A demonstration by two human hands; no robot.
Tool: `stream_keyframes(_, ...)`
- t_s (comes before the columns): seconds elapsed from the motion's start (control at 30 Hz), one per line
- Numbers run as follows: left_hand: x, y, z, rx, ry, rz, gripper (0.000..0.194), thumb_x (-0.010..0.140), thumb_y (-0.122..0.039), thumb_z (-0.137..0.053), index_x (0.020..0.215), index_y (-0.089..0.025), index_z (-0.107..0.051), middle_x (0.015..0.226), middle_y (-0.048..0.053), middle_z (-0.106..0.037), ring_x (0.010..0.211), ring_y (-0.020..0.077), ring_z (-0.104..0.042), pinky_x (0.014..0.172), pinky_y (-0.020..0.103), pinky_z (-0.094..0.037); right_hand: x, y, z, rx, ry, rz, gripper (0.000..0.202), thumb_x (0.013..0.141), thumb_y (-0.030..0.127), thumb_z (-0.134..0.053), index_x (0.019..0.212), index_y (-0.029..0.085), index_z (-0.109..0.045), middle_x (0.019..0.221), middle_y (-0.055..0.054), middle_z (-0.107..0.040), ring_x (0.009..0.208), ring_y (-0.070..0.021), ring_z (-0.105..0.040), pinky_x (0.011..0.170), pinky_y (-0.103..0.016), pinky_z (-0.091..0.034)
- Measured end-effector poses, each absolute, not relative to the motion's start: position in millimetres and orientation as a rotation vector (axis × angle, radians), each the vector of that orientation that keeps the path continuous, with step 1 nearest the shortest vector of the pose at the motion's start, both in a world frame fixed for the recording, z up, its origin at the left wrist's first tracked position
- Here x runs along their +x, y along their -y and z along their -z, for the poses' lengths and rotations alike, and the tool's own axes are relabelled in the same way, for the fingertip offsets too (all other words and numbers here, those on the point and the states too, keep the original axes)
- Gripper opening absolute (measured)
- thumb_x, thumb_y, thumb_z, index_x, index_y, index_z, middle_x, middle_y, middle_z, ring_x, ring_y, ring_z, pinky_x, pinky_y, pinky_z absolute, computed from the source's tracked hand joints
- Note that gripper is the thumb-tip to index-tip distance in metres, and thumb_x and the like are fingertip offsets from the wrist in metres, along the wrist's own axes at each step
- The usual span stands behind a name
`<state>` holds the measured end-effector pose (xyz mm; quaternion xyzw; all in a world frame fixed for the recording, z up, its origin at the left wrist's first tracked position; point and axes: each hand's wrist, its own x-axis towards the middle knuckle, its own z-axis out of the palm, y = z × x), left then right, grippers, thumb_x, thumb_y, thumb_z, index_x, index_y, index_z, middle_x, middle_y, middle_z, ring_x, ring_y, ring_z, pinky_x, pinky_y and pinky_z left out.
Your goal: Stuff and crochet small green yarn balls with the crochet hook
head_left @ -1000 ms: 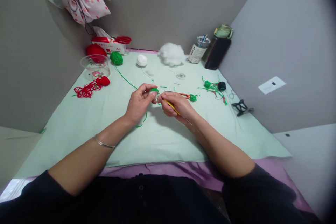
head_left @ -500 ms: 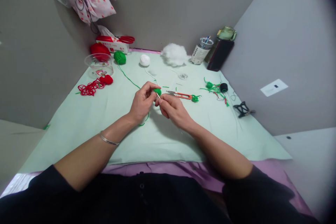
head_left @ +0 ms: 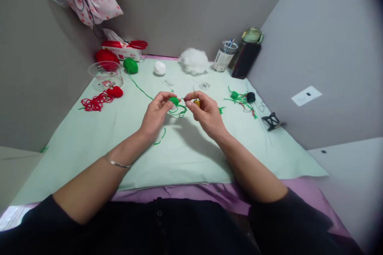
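Between the thumb and fingers of my left hand [head_left: 156,113] is a small green knitted piece [head_left: 174,101], with something white under it. Loops of green yarn [head_left: 179,113] hang just below that piece. To its right, my right hand [head_left: 206,113] is closed on a thin tool with a yellow handle [head_left: 196,103]. The tool's tip is too small to make out. A green strand runs from the green yarn ball [head_left: 131,65] toward my left hand. Short green yarn ends [head_left: 160,138] lie on the pale cloth [head_left: 185,163].
At the back are a white ball [head_left: 159,68], white stuffing [head_left: 195,61], a pen jar [head_left: 226,56] and a tissue box [head_left: 122,51]. Red yarn [head_left: 95,102] lies left; green scraps [head_left: 235,95], black spool [head_left: 251,97] and black clip [head_left: 273,122] lie right.
My right hand has moved away from my left, and the yellow handle now shows. Loops of yarn now show between the hands. The camera view has shifted slightly.
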<state>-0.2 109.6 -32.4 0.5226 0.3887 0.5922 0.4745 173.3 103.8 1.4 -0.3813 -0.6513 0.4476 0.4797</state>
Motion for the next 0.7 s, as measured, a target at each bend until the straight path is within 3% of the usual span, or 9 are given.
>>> stream_keyframes(0.1, 8, -103, 30, 1.248, -0.940, -1.427, 0.013, 0.086, -0.025, -0.068, 0.098, -0.020, -0.067, 0.096, 0.002, -0.071, 0.091, 0.0165, -0.064, 0.085, 0.029, -0.050, 173, -108, 4, -1.052, 1.728, -0.878, 0.019, 0.091, 0.035, -0.068, 0.100, 0.023, -0.057, 0.083, 0.001, -0.058, 0.058, -0.0107, -0.039, 0.058, -0.029, -0.032)
stream_keyframes(0.2, 10, -102, 31, 1.218, -0.971, -1.417, 0.010, 0.086, -0.024, -0.067, 0.094, -0.019, -0.066, 0.088, 0.001, -0.068, 0.081, 0.0151, -0.062, 0.072, 0.027, -0.050, 172, -109, 10, -1.112, 1.834, -0.832, 0.019, 0.091, 0.033, -0.065, 0.098, 0.023, -0.050, 0.088, 0.000, -0.061, 0.064, -0.0126, -0.046, 0.063, -0.030, -0.035)
stream_keyframes(0.37, 10, -102, 33, 1.178, -0.988, -1.418, 0.008, 0.086, -0.022, -0.065, 0.093, -0.020, -0.061, 0.083, 0.000, -0.066, 0.067, 0.0119, -0.061, 0.056, 0.024, -0.048, 172, -111, 11, -1.171, 1.941, -0.936, 0.015, 0.095, 0.036, -0.057, 0.092, 0.022, -0.051, 0.072, 0.004, -0.056, 0.064, -0.0137, -0.047, 0.064, -0.029, -0.032)
stream_keyframes(0.5, 12, -100, 32, 1.163, -0.976, -1.395, 0.006, 0.086, -0.022, -0.063, 0.090, -0.020, -0.059, 0.082, -0.001, -0.066, 0.060, 0.0104, -0.061, 0.054, 0.024, -0.051, 170, -112, 9, -1.220, 1.932, -0.921, 0.022, 0.093, 0.038, -0.059, 0.079, 0.021, -0.053, 0.064, 0.006, -0.047, 0.060, -0.0121, -0.039, 0.061, -0.029, -0.027)
stream_keyframes(0.7, 13, -100, 30, 1.160, -0.930, -1.348, 0.006, 0.085, -0.018, -0.062, 0.086, -0.019, -0.057, 0.078, -0.001, -0.066, 0.061, 0.0101, -0.063, 0.059, 0.025, -0.056, 168, -112, 10, -1.260, 1.867, -0.855, 0.026, 0.086, 0.035, -0.063, 0.067, 0.020, -0.054, 0.059, 0.005, -0.047, 0.058, -0.0112, -0.038, 0.058, -0.028, -0.027)
